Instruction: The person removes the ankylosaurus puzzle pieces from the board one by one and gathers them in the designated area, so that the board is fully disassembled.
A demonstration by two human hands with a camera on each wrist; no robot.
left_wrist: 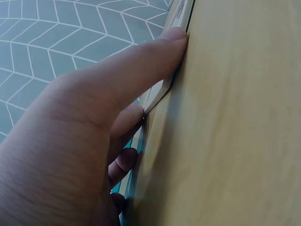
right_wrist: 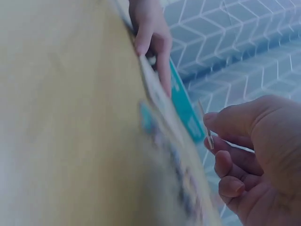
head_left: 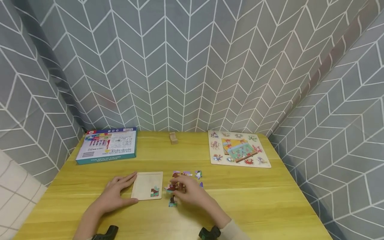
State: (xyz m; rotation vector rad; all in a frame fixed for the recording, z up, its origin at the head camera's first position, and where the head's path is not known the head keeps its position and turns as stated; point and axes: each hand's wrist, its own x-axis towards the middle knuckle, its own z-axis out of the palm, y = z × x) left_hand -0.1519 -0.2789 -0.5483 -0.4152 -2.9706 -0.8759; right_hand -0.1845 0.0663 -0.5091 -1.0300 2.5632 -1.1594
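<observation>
A shallow wooden puzzle tray (head_left: pixel 144 186) lies on the table with one printed puzzle piece (head_left: pixel 154 191) in its near right corner. My left hand (head_left: pixel 115 193) holds the tray by its left side, the thumb at the near edge and the index finger towards the far left corner. Just right of the tray, my right hand (head_left: pixel 189 191) pinches a thin puzzle piece (right_wrist: pixel 209 141) between thumb and fingers, above the table; its picture side is not clear. Loose puzzle pieces (head_left: pixel 172 201) lie around and under that hand, which hides some of them.
At the back left lies a flat box (head_left: pixel 108 145) with printed text. A small wooden block (head_left: pixel 173 138) sits at the back middle. Back right, a white animal board (head_left: pixel 216 156) carries two picture cards (head_left: pixel 241 151). A patterned grey curtain (head_left: pixel 180 66) hangs behind the table.
</observation>
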